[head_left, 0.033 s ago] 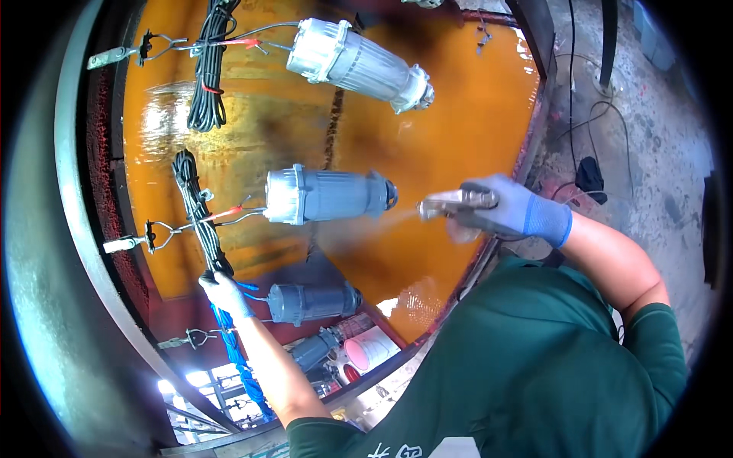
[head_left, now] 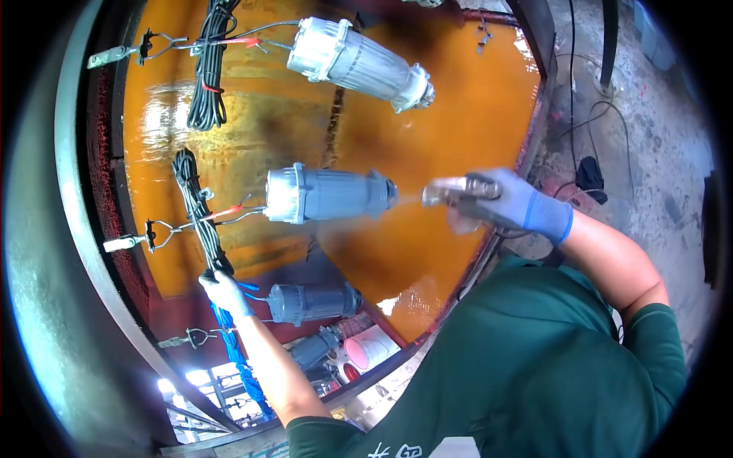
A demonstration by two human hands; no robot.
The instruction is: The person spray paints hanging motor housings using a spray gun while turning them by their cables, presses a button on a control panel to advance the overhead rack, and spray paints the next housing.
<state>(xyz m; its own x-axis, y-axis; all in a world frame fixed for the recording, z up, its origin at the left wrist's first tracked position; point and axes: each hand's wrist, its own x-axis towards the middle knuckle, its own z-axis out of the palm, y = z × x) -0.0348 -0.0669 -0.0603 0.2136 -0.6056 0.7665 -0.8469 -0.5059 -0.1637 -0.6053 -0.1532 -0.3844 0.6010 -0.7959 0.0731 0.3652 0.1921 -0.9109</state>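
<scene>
Gripped in my gloved right hand (head_left: pixel 513 202) is a metal spray gun (head_left: pixel 450 191), its nozzle pointing left. A pale mist leaves it toward the bottom end of a hanging grey submersible pump (head_left: pixel 332 195), without the gun touching it. My gloved left hand (head_left: pixel 223 293) is closed around the lower end of a tied black cable bundle (head_left: pixel 203 221), which belongs to that same pump. A wire and hook (head_left: pixel 159 235) run from the pump to the left. Another pump (head_left: pixel 359 65), glossy and light grey, hangs beyond it, and a darker one (head_left: pixel 313 303) hangs nearer me.
Behind the pumps stands an orange-yellow, wet-looking booth panel (head_left: pixel 458 99). A second black cable bundle (head_left: pixel 206 84) hangs at the far left. Blue cable (head_left: pixel 238 359) dangles below my left hand. A pink-and-white bucket (head_left: pixel 372 347) sits low. Hoses (head_left: pixel 573 99) trail over the concrete floor at right.
The spray gun has shifted slightly up and right. Its mist, earlier slanting down-left below the pump, now meets the pump's bottom end. My left hand stays put.
</scene>
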